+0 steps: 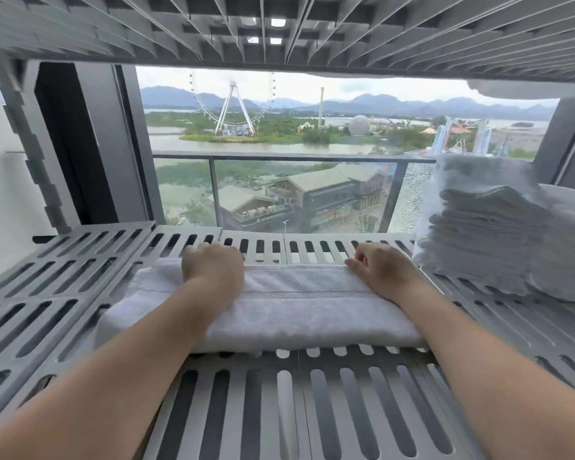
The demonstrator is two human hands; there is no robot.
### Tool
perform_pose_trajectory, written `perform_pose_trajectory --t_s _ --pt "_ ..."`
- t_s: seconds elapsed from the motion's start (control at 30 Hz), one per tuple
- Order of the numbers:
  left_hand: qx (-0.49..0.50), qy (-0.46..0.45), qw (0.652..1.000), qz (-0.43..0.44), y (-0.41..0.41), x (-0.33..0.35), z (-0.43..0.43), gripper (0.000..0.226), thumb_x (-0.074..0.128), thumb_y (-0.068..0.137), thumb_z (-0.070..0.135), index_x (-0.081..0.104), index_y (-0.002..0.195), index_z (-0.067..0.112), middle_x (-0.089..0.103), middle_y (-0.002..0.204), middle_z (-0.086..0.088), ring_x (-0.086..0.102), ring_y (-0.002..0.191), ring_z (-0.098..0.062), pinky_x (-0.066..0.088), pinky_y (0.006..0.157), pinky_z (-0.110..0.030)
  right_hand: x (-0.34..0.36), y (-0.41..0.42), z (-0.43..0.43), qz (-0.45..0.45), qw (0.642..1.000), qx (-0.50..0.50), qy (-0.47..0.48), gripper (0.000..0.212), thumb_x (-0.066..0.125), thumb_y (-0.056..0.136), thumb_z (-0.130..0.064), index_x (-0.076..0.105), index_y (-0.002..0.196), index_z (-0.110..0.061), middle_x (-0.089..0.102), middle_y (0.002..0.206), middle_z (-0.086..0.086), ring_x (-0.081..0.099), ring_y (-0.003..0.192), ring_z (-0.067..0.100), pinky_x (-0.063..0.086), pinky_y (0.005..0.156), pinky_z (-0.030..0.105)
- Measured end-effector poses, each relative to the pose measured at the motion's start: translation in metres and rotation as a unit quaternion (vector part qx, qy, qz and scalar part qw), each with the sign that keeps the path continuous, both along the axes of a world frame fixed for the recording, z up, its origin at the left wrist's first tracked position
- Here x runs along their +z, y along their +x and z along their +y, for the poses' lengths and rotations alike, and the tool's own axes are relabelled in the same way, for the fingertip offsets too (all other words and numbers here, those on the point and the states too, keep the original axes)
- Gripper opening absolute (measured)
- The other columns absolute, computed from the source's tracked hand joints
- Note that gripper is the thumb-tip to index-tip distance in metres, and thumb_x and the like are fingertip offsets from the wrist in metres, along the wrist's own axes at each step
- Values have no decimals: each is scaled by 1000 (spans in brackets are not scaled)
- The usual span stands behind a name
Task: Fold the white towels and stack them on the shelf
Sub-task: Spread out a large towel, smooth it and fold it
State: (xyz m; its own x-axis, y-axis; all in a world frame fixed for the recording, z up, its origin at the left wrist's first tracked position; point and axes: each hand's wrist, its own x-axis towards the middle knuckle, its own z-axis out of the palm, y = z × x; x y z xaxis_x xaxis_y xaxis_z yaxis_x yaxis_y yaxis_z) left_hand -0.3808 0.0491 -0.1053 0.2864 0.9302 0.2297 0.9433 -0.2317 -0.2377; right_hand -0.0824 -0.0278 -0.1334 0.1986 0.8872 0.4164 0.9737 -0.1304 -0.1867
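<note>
Lying across the middle of the slatted shelf [80, 280], your folded towel [279, 313] sits long side to you, with the stack of folded towels [485, 240] at its 2 o'clock. Your left hand [213, 267] curls over the far edge at 11 o'clock and your right hand [384, 270] does likewise at 1 o'clock, both gripping cloth. It looks thick, soft, light and probably floppy, so hold the folded edges or the layers may slide apart
</note>
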Motion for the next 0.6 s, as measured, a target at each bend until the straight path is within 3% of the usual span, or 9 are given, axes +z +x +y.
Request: perform_pose_trajectory --t_s 0.13,0.23,0.33,0.47,0.53,0.6 --pt "81 -22 993 86 1 1 1 45 41 89 17 59 130 19 58 132 -13 50 122 -33 32 102 -48 -1 6 -4 29 999 7 -31 28 49 98 -49 65 102 -26 67 103 -1 57 103 19 45 93 39" --pt "123 -54 987 91 4 8 -2 49 43 91 17 54 139 19 49 144 -15 42 133 -37 27 113 -55 0 10 -11 32 997 7 -70 34 47 97 -49 68 109 -25 68 112 0 57 109 20 43 98 40" --pt "46 -17 994 102 28 13 -18 46 48 91 16 58 135 20 48 145 -15 41 135 -38 19 118 -62 3 16 -16 18 995 -5 -95 37 48 95 -54 68 100 -23 69 109 2 59 107 22 45 95 39" --pt "-156 21 985 -71 78 5 -53 43 43 90 10 64 126 22 64 122 -7 56 116 -28 35 112 -51 8 27 -17 6 992 -22 -122 55 45 89 -69 67 87 -18 67 106 7 57 106 26 46 93 38" --pt "-213 -18 964 -155 101 -2 -68 37 42 100 25 60 132 25 64 127 -5 57 117 -25 39 108 -46 8 31 -18 -9 989 -39 -141 73 39 83 -81 70 94 -15 66 111 9 56 110 27 47 94 39" --pt "-207 -94 958 -175 115 -14 -79 44 35 104 43 52 142 29 55 143 -5 48 132 -25 34 114 -46 10 36 -19 -20 986 -59 -157 93 33 76 -90 71 105 -11 66 117 12 56 113 29 48 97 41"
